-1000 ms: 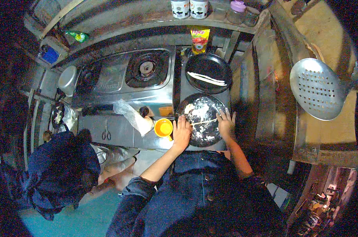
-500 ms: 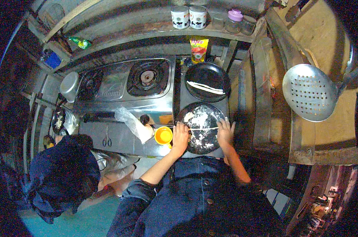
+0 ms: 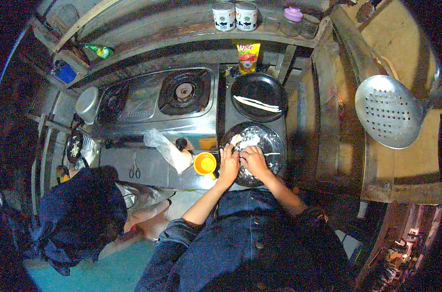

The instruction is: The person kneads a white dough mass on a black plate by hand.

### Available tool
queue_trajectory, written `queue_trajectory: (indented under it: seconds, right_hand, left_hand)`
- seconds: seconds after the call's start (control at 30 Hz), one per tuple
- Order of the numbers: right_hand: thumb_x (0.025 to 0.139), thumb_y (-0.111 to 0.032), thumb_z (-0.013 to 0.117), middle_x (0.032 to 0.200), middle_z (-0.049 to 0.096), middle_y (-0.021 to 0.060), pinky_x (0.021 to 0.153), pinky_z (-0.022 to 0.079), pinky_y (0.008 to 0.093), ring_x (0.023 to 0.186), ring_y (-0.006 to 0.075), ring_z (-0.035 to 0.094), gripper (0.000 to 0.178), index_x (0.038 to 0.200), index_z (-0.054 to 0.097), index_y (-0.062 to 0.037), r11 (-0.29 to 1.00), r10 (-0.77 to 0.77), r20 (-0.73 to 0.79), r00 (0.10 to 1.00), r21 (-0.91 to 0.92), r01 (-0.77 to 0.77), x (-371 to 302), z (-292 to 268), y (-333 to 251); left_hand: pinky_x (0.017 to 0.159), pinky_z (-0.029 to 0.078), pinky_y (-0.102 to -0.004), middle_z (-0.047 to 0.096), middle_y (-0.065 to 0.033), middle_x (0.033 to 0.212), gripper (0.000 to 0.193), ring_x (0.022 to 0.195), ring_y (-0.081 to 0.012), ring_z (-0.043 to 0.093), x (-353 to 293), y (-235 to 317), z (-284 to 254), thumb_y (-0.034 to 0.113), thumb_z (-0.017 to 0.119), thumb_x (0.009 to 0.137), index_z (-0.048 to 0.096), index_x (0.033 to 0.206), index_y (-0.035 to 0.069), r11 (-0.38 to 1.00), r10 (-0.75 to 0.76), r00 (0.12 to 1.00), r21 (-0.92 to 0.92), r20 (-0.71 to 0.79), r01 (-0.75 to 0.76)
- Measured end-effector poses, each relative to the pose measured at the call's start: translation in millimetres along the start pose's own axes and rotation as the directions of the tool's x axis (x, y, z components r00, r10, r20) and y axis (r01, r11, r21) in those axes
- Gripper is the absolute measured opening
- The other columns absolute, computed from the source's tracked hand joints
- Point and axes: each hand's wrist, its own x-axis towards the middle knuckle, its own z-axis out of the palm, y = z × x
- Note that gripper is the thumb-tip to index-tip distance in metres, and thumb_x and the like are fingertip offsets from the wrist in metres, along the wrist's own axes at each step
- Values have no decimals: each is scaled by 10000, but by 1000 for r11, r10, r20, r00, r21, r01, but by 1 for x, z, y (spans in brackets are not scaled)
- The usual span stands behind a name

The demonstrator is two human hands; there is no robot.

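A thin white dough strip [image 3: 271,154] lies across a round black plate [image 3: 277,168] dusted with white flour. My left hand [image 3: 228,164] rests on the plate's left part, its fingers stretched out over the strip. Close beside it, my right hand [image 3: 254,161] has its fingers bent and closed over the strip near the middle. Part of the strip is hidden under both hands; its right end shows past my right hand. A small lump of dough [image 3: 236,140] sits on the flour. On a second black plate [image 3: 257,85] behind, white dough strips [image 3: 256,103] lie side by side.
A yellow mug [image 3: 205,164] stands left of my left hand, beside a clear plastic bag [image 3: 165,151]. Scissors [image 3: 134,170] lie farther left. Behind is a gas stove [image 3: 148,97]. A perforated skimmer [image 3: 390,112] hangs at right. Another person [image 3: 79,214] is at lower left.
My right hand has moved left from the strip's right end to beside my left hand, uncovering that end. My left hand stays on the plate's left part.
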Motion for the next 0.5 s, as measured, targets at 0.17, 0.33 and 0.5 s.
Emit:
queue_trajectory:
  seconds: [0.17, 0.33, 0.5]
  right_hand:
    - [658, -137, 679, 908, 565, 58, 852, 386, 397, 957, 255, 515, 187, 831, 635, -79, 1000, 27, -21, 999, 10, -27, 4, 4, 6]
    - [647, -170, 681, 905, 554, 59, 839, 384, 391, 951, 250, 514, 197, 814, 612, -91, 997, -7, -11, 1000, -71, 6, 7, 9, 4]
    - [651, -179, 664, 863, 579, 65, 853, 364, 397, 918, 243, 533, 182, 788, 594, -80, 990, 3, -4, 1000, -143, -3, 11, 7, 4]
  left_hand:
    - [1039, 284, -531, 429, -237, 1244, 121, 1223, -396, 391, 5, 12, -11, 17, 531, 782, 595, 875, -27, 1000, -10, 1000, 7, -16, 10]
    - [1041, 265, -560, 408, -253, 1268, 150, 1241, -430, 353, 2, 5, -4, 17, 545, 760, 577, 903, -15, 1000, -20, 1000, -13, -13, 20]
    - [1042, 261, -570, 401, -258, 1280, 185, 1249, -440, 344, 5, 7, -4, 12, 546, 752, 558, 930, -38, 1000, -6, 1000, 26, 3, 6]
